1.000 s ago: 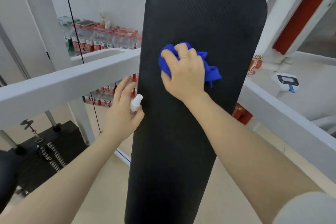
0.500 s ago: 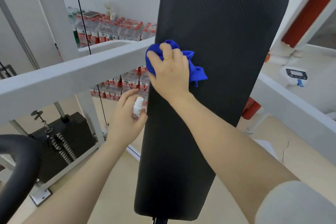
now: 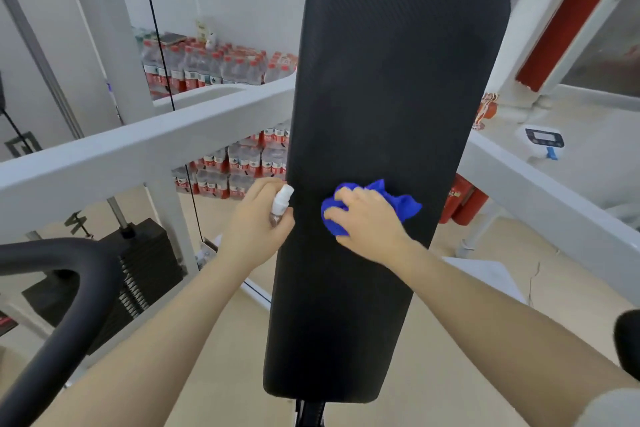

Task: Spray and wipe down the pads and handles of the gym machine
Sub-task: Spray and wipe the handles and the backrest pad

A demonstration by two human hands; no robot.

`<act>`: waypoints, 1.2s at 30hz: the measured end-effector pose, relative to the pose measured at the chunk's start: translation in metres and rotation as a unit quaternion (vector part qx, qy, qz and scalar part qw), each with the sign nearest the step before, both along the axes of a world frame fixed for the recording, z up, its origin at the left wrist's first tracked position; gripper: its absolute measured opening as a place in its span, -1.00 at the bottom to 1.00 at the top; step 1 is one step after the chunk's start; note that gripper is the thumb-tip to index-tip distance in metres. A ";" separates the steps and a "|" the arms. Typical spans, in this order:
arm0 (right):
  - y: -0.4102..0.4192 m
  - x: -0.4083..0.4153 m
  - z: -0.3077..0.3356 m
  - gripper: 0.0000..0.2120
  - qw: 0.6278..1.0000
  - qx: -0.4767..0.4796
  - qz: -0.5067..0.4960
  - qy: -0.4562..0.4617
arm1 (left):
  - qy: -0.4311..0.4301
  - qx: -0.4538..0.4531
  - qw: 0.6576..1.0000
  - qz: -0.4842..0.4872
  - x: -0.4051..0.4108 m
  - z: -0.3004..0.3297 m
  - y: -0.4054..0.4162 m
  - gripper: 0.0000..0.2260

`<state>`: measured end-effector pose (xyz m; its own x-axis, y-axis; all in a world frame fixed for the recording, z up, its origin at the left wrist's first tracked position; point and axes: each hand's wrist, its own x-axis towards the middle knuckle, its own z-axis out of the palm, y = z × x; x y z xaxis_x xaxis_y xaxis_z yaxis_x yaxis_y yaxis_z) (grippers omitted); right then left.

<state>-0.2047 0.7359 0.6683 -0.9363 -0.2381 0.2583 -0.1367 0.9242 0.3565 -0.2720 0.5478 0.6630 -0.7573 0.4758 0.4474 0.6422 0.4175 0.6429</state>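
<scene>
A long black back pad of the gym machine stands upright in the middle of the view. My right hand presses a crumpled blue cloth flat against the pad's middle. At the pad's left edge my left hand grips a small spray bottle with a white cap, nozzle up. A curved black handle arcs across the lower left, and the tip of another black grip shows at the right edge.
White frame beams cross behind the pad on both sides. A black weight stack with cables stands at the left. Packs of water bottles line the far wall. A red extinguisher and a white scale sit at the right.
My right hand has slid the blue cloth down the pad from its upper left part to the middle. My left hand with the spray bottle stays beside the pad's left edge.
</scene>
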 end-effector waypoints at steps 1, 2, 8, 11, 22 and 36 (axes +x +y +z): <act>0.006 -0.007 0.020 -0.72 0.995 -0.018 -0.038 0.087 | -0.005 -0.006 1.000 -0.004 0.002 -0.001 0.003 -0.73; 0.014 -0.014 0.036 -0.70 0.983 -0.041 -0.075 0.163 | -0.012 -0.012 1.000 -0.002 0.003 -0.002 0.005 -0.72; 0.018 -0.009 -0.006 -0.53 0.965 -0.083 -0.126 0.215 | -0.050 -0.042 0.998 0.016 0.012 -0.021 -0.001 -0.69; 0.018 0.010 -0.037 -0.51 0.985 -0.048 -0.111 0.125 | -0.064 -0.052 0.997 0.007 0.016 -0.027 -0.005 -0.71; -0.015 0.072 -0.032 -0.78 0.946 -0.245 -0.205 -0.053 | -0.060 -0.034 0.995 -0.077 0.042 -0.036 -0.001 -0.80; -0.071 0.200 -0.066 -0.71 0.837 -0.462 -0.291 -0.038 | -0.192 -0.089 0.973 -0.090 0.165 -0.074 -0.053 -0.83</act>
